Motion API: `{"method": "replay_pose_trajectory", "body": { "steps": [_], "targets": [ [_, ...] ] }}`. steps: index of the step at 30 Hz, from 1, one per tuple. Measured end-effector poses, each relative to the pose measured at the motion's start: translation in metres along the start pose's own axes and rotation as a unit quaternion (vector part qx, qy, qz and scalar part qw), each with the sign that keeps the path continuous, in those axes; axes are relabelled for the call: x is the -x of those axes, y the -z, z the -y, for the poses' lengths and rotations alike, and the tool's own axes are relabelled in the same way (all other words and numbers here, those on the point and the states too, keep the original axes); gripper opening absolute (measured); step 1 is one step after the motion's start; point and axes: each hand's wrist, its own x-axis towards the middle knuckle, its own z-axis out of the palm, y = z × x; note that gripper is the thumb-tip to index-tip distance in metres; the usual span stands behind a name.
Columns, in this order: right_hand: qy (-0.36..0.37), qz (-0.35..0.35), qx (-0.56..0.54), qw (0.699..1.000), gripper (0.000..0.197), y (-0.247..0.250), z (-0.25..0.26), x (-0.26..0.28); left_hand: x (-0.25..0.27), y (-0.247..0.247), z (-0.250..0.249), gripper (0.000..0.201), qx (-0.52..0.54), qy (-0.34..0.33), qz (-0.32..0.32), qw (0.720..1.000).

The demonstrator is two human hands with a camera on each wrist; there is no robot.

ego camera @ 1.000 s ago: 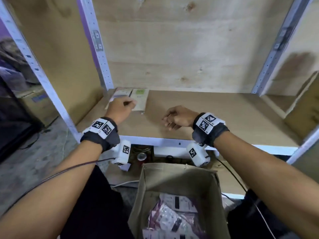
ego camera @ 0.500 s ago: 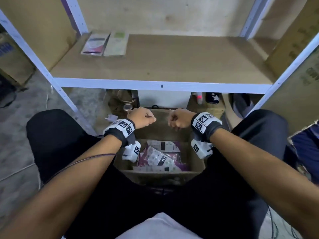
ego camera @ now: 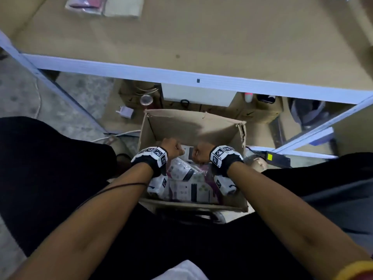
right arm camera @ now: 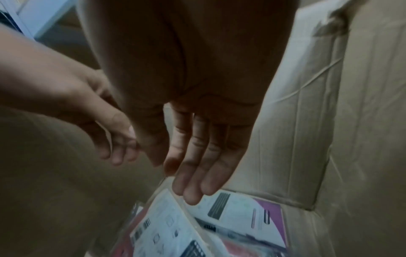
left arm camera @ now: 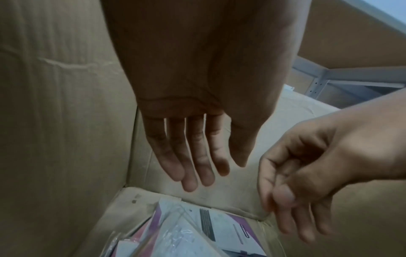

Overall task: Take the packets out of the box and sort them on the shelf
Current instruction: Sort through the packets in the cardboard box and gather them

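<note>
An open cardboard box (ego camera: 191, 126) stands on the floor between my knees. Several white and purple plastic-wrapped packets (ego camera: 187, 184) lie in it. Both hands are down inside the box, close together. My left hand (ego camera: 171, 148) hangs with straight fingers (left arm camera: 204, 173) above the packets (left arm camera: 208, 231) and holds nothing. My right hand (ego camera: 201, 155) is empty too, its fingertips (right arm camera: 191, 194) just over a white packet (right arm camera: 237, 212); contact cannot be told. A pink packet (ego camera: 84, 3) and a pale packet (ego camera: 123, 7) lie side by side at the far left of the shelf board (ego camera: 201, 47).
The shelf's white front rail (ego camera: 181, 74) runs across above the box. Under it sit a white case (ego camera: 197, 93), a can (ego camera: 146, 100) and a white plug (ego camera: 125, 113). A slanted white post (ego camera: 323, 128) stands to the right. My black-clad legs flank the box.
Both hands came off the shelf and dropped into the box. The left hand left its packet lying on the shelf. My view tilted down toward the box.
</note>
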Motion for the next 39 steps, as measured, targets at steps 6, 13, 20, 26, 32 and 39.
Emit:
{"method": "replay_pose_trajectory", "body": {
  "steps": [6, 13, 20, 26, 32, 39],
  "targets": [
    [-0.012, 0.035, 0.051, 0.998, 0.020, -0.024, -0.008, -0.026, -0.019, -0.010, 0.017, 0.030, 0.017, 0.015, 0.036, 0.999],
    [-0.036, 0.061, 0.086, 0.994, 0.035, -0.061, -0.022, -0.036, -0.022, -0.016, 0.029, 0.034, 0.053, 0.034, 0.038, 0.997],
    [-0.065, 0.150, 0.152, 0.975, 0.077, -0.095, -0.026, -0.040, -0.024, -0.024, 0.036, 0.035, 0.066, 0.048, 0.045, 0.996],
    [-0.027, 0.076, 0.110, 0.991, 0.046, -0.103, -0.023, -0.039, -0.024, -0.024, 0.038, 0.029, 0.066, 0.052, 0.041, 0.996],
    [-0.031, 0.012, 0.076, 0.997, 0.032, -0.080, -0.030, -0.041, -0.022, -0.022, 0.039, 0.030, 0.084, 0.061, 0.022, 0.994],
    [-0.061, -0.023, 0.033, 0.997, 0.024, -0.072, -0.035, -0.044, -0.019, -0.023, 0.038, 0.038, 0.071, 0.071, 0.020, 0.995]
  ]
}}
